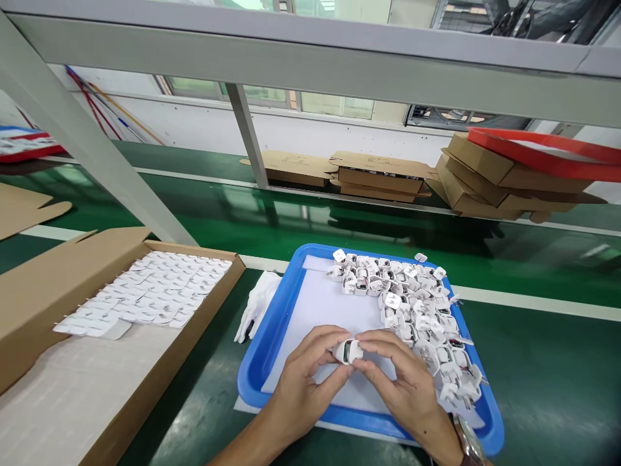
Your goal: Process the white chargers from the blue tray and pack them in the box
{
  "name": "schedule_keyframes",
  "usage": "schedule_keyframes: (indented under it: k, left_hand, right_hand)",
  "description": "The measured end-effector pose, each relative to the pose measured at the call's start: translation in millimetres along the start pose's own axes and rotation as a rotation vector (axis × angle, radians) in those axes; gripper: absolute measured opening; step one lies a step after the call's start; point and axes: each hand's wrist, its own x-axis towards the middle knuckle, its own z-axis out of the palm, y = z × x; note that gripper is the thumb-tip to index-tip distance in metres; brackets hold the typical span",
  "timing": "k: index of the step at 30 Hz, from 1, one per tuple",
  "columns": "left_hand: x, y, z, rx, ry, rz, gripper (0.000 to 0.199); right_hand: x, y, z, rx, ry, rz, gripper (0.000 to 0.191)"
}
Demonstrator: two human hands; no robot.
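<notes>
Over the front part of a blue tray [258, 362], both hands hold one small white plug charger [348, 351]. Its casing gapes at the near side, showing a strip of green circuit board. My left hand [306, 383] pinches the charger's left end between thumb and fingers. On the opposite end, the fingertips and thumb of my right hand [405, 383] close on the white casing. Many similar white chargers [417, 304] lie heaped along the tray's back and right side, several with prongs upward and some with open casings. White sheeting [315, 310] lines the tray.
To the left stands an open cardboard box [167, 378] with rows of white plug pieces [165, 285]. Between box and tray lies a white glove [261, 301]. A metal frame [310, 45] crosses above the table. Cardboard boxes [490, 175] and a red tray [543, 152] sit behind.
</notes>
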Motion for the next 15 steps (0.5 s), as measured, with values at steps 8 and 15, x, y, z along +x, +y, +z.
schedule_keyframes:
  k: [8,15]
  left_hand:
    - [0.8,-2.4,-1.0,-0.02,0.038,-0.037,0.038]
    - [6.4,5.3,-4.5,-0.333,0.001,-0.208,0.028]
  right_hand:
    - [1.1,-1.5,-1.1,-0.032,-0.093,-0.051,0.046]
    - [-2.3,4.6,-2.0,0.009,-0.135,0.02,0.044]
